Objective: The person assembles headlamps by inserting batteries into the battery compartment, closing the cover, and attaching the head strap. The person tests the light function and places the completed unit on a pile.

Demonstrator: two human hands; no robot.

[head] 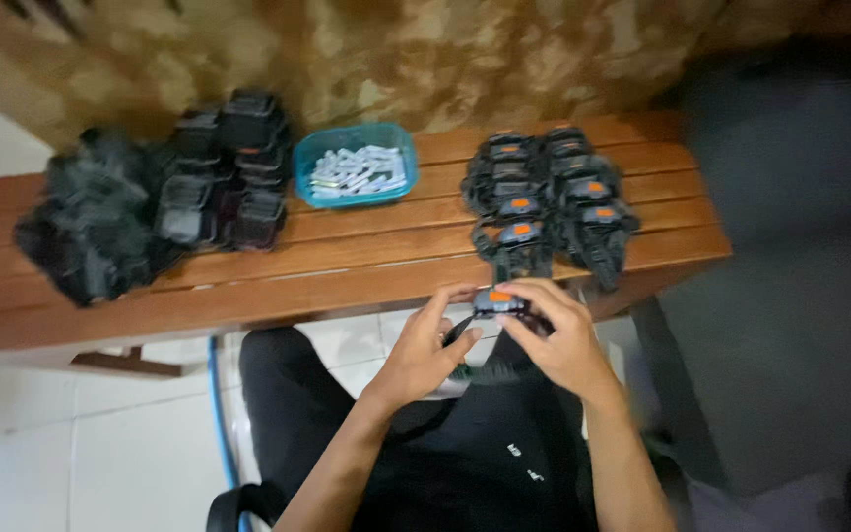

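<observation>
Both hands grip one headlamp just off the near edge of the wooden bench.

Left hand (425, 345) and right hand (554, 335) clamp a black headlamp (497, 300) with an orange button, just below the bench (347, 266); a pile of headlamps (549, 192) lies beyond it on the bench.

Slatted wooden bench (347, 266) sits on a white tiled floor (71, 453), camo-patterned cloth (425, 59) hanging behind it, dark grey upholstered seat (800, 296) off to the right.
</observation>
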